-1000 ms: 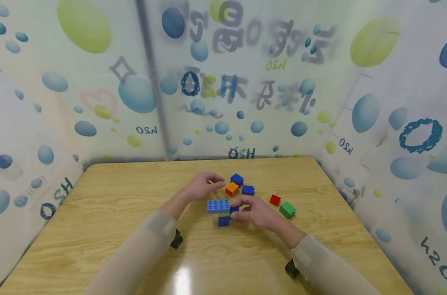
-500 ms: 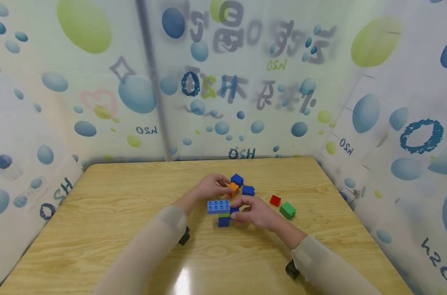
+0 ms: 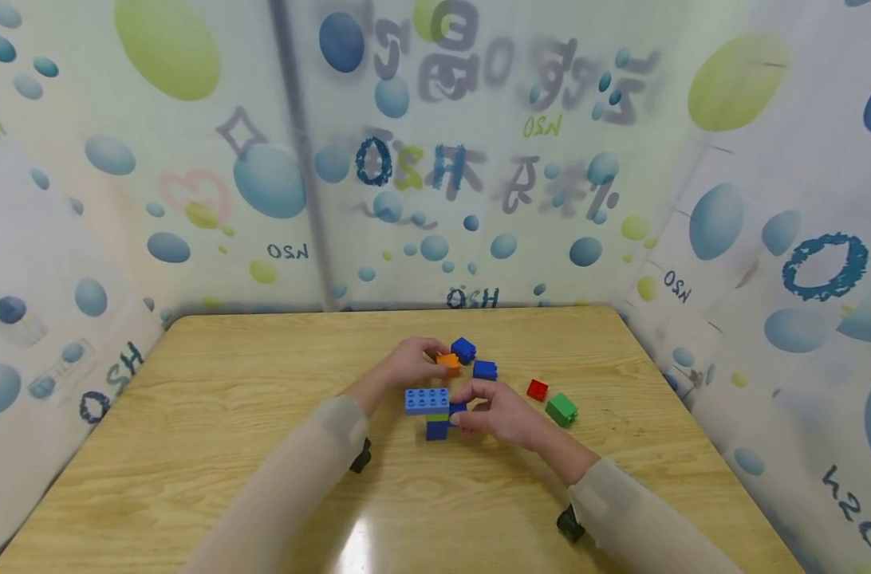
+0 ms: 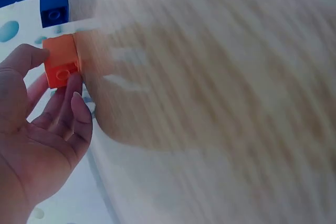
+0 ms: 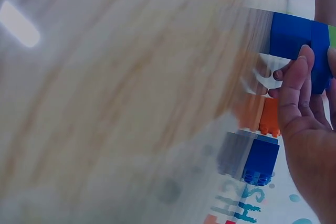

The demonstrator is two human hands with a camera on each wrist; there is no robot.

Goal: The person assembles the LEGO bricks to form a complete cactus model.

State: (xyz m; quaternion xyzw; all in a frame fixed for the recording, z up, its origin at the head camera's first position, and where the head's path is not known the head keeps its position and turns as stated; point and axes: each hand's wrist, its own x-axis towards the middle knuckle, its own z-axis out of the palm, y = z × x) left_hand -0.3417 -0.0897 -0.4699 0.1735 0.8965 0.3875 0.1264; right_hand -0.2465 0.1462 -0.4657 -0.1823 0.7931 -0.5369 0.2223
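My left hand (image 3: 410, 363) pinches an orange toy building block (image 3: 447, 364) between thumb and fingers behind the stack. In the left wrist view the block (image 4: 62, 59) shows its open underside. A small stack stands in front of it, with a light blue studded brick (image 3: 427, 401) on top, a thin lime green layer (image 3: 438, 417) and a dark blue block (image 3: 436, 431) at the bottom. My right hand (image 3: 503, 413) grips a dark blue block (image 3: 458, 410) on the stack's right side, and its fingers partly hide that block.
Two loose dark blue blocks (image 3: 463, 350) lie behind the hands, one (image 3: 485, 370) nearer the right hand. A red block (image 3: 537, 390) and a green block (image 3: 561, 410) lie to the right on the wooden table (image 3: 249, 375). Printed curtains (image 3: 435, 271) enclose the table's back and sides.
My left hand has reached right to the orange block, taken hold of it and shifted it slightly left. The right hand and the stack have stayed in place.
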